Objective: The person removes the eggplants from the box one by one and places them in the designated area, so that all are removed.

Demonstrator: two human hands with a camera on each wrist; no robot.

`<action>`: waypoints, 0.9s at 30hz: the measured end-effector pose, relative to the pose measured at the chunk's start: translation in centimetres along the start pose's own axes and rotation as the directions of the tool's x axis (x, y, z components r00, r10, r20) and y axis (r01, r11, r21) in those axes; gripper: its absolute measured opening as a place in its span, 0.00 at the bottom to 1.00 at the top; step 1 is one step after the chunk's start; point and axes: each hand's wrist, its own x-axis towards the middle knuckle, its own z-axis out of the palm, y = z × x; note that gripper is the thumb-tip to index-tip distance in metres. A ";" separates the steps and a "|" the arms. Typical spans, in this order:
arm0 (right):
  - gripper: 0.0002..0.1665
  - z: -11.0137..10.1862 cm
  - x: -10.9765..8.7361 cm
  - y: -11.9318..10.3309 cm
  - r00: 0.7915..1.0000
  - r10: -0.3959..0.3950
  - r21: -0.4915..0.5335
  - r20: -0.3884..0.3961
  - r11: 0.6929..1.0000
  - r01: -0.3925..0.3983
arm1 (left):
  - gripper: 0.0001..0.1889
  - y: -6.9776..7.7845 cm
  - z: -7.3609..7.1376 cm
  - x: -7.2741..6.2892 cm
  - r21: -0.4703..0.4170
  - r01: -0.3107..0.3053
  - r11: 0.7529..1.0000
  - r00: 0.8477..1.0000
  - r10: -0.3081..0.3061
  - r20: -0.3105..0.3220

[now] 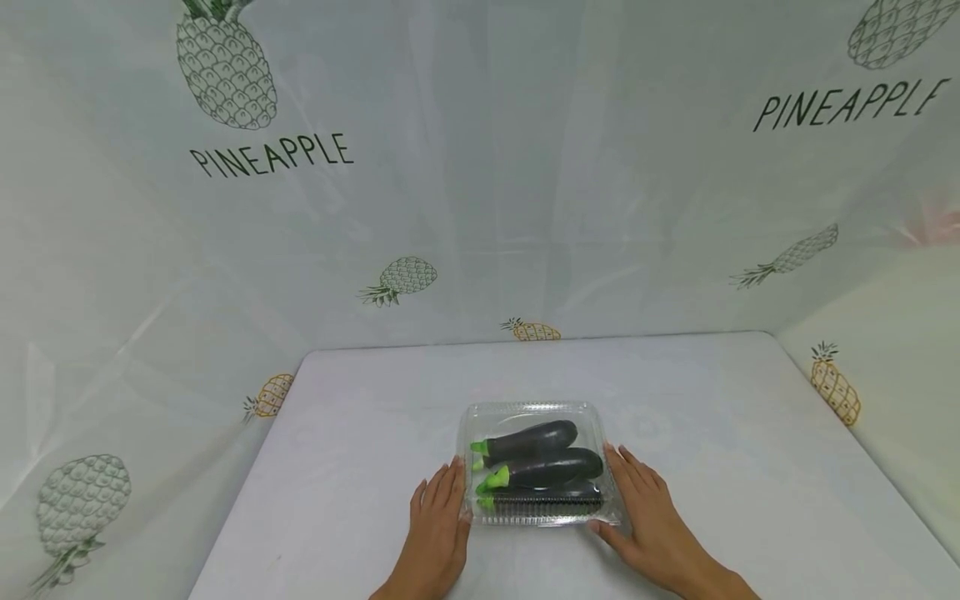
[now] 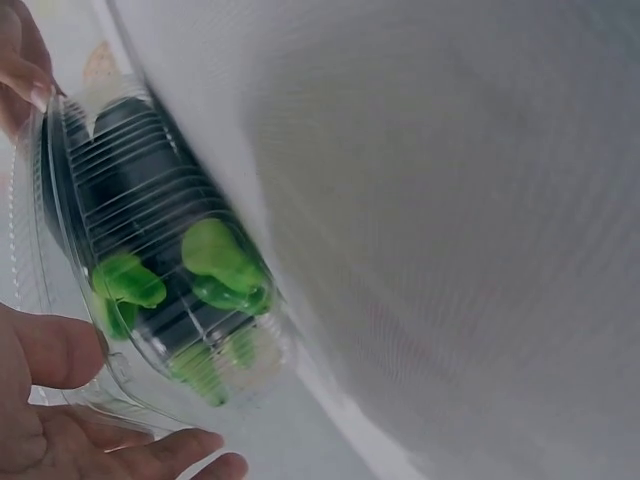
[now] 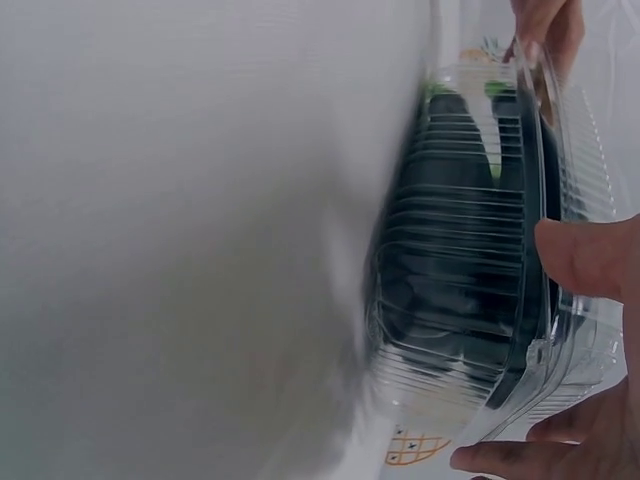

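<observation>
A clear plastic clamshell box (image 1: 534, 521), its lid down, holds several dark eggplants (image 1: 543, 468) with bright green stems, seen through the plastic. My left hand (image 1: 437, 529) holds the box's left side, fingers along the wall and thumb at the near corner. On the other side my right hand (image 1: 651, 527) holds it the same way. In the left wrist view the left thumb (image 2: 62, 350) presses on the rim near the green stems (image 2: 222, 262). The right thumb (image 3: 585, 257) lies against the rim in the right wrist view.
The box is on a white table (image 1: 360, 417) with rounded far corners. Behind the table and along both sides hangs a pale sheet (image 1: 525, 167) printed with pineapples and the word PINEAPPLE.
</observation>
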 end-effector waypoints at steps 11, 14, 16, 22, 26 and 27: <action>0.50 0.4 -0.2 0.6 0.991 -0.103 -0.068 -0.088 0.993 0.098 | 0.33 0.0 -0.1 0.3 -0.090 0.034 0.995 0.998 -0.030 0.046; 0.46 0.5 -0.3 0.7 0.988 -0.122 -0.076 -0.099 0.990 0.115 | 0.33 0.0 -0.1 0.4 -0.098 0.037 0.995 0.998 -0.032 0.050; 0.41 0.5 -0.4 0.7 0.987 -0.130 -0.087 -0.098 0.989 0.121 | 0.33 0.1 -0.1 0.4 -0.099 0.041 0.994 0.998 -0.035 0.056; 0.41 0.6 -0.4 0.4 0.982 -0.153 -0.155 -0.112 0.979 0.135 | 0.33 0.2 -0.1 0.4 -0.094 0.041 0.995 0.998 -0.035 0.058; 0.45 0.6 -0.4 0.3 0.980 -0.161 -0.192 -0.114 0.972 0.137 | 0.33 0.4 -0.1 0.3 -0.091 0.042 0.995 0.998 -0.038 0.048; 0.45 0.6 -0.4 0.3 0.981 -0.160 -0.199 -0.111 0.971 0.136 | 0.33 0.4 -0.1 0.3 -0.091 0.044 0.995 0.998 -0.040 0.044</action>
